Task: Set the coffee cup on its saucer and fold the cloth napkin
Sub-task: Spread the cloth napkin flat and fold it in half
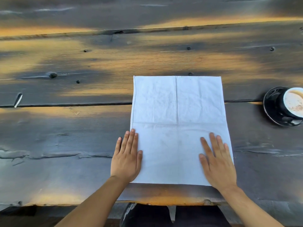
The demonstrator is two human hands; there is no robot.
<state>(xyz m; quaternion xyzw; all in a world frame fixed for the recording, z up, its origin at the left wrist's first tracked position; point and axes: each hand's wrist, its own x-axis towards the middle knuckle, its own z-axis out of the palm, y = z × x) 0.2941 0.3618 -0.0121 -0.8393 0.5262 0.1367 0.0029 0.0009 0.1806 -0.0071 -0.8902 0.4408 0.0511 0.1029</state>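
A white cloth napkin [177, 112] lies spread flat on the dark wooden table, with crease lines crossing it. My left hand [127, 157] rests palm down on its near left edge, fingers straight. My right hand [216, 161] lies flat on the near right part of the napkin. Neither hand grips anything. At the right edge of the view a black coffee cup [291, 104] full of milky coffee stands on a black saucer [270, 110], partly cut off by the frame.
The worn wooden table [82, 128] has plank gaps, knots and rough splits. Its near edge [164, 202] runs just below the napkin, with my dark-clothed lap beneath it. A small white scrap [18, 99] sticks up from a plank gap at far left.
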